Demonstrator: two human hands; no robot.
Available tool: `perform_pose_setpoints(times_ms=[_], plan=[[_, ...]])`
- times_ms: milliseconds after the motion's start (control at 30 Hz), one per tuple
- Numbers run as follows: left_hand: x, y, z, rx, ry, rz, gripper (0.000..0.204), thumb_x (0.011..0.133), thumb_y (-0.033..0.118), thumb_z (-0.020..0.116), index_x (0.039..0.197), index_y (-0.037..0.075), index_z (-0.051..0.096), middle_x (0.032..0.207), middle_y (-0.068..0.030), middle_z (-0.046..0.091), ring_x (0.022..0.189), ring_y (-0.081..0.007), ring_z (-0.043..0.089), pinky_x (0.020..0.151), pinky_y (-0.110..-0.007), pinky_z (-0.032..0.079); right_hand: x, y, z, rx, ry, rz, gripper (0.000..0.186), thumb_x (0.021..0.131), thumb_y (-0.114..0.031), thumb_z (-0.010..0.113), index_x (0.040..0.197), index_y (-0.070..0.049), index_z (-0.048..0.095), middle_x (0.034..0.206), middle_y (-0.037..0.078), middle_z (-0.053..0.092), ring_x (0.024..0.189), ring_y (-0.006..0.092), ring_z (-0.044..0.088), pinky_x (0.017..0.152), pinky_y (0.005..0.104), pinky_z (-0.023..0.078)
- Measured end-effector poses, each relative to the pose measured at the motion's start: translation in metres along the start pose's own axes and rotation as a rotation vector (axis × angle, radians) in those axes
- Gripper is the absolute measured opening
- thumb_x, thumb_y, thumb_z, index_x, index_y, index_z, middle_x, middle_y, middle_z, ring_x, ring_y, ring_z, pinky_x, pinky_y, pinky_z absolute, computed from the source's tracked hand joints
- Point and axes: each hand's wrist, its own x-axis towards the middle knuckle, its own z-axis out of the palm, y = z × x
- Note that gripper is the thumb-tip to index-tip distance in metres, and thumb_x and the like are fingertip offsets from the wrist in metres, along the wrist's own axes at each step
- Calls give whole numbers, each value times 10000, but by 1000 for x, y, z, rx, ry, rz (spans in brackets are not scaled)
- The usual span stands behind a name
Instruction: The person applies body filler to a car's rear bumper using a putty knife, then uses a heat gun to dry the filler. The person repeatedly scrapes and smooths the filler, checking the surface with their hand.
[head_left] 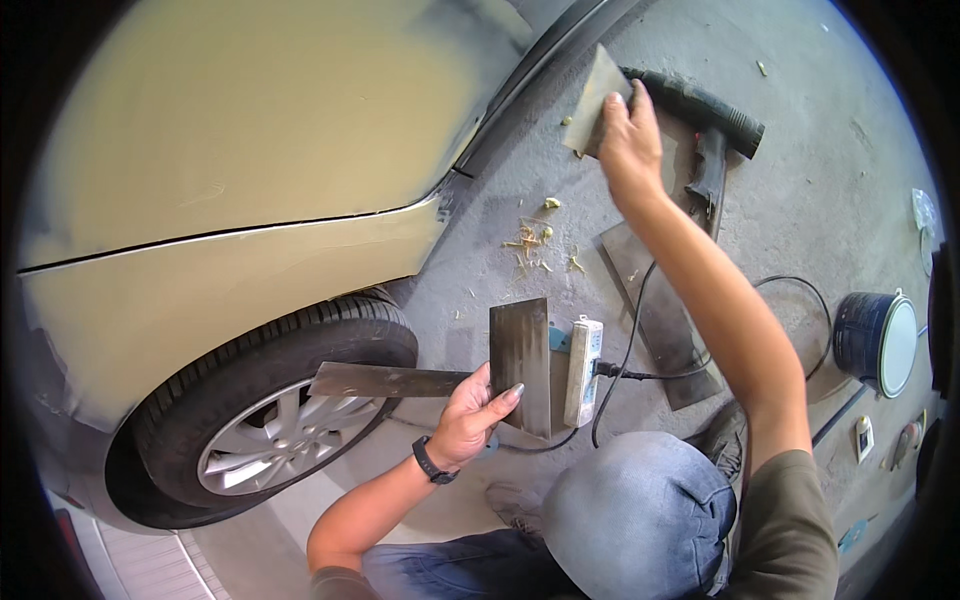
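My left hand (472,425) grips a wide, streaked metal blade (518,345) upright and a long flat metal strip (370,380) pointing left across the front of the car's wheel. My right hand (630,145) is reached up and forward, closed on a thin, pale trapezoid spreader (592,100). Just beyond that hand lies a black tubular tool (735,125) with a handle, on the concrete floor. A large grey metal plate (675,365) lies under my right forearm. A white power strip (582,385) with black cables is just right of the blade in my left hand.
At left stands a car with a beige, filler-coated panel (250,120) and a tire (175,430). A blue bucket (860,340) with a pale lid is at right. Pale shavings (530,240) are scattered on the floor. My bent legs (630,500) fill the bottom.
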Motion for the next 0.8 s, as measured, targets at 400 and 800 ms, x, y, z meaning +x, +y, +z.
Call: perform_pose_setpoints(times_ms=[400,800], plan=[[-12,-3,-6,-42,26,-38,485,1022,63,599,1471,-22,435,1384,-75,592,1253,-131,546,1100,-294,394,-19,-19,64,105,86,-341,958,912,-255,780,1547,133,176,1458,267,433,1344,313,464,1144,363,362],[-14,-6,-9,-40,49,-54,460,1022,69,601,1447,-25,452,1371,-72,599,1237,-130,553,1085,-292,408,-38,-18,70,69,68,-431,913,911,-239,769,1541,94,200,1394,235,435,1298,315,481,1120,399,386]])
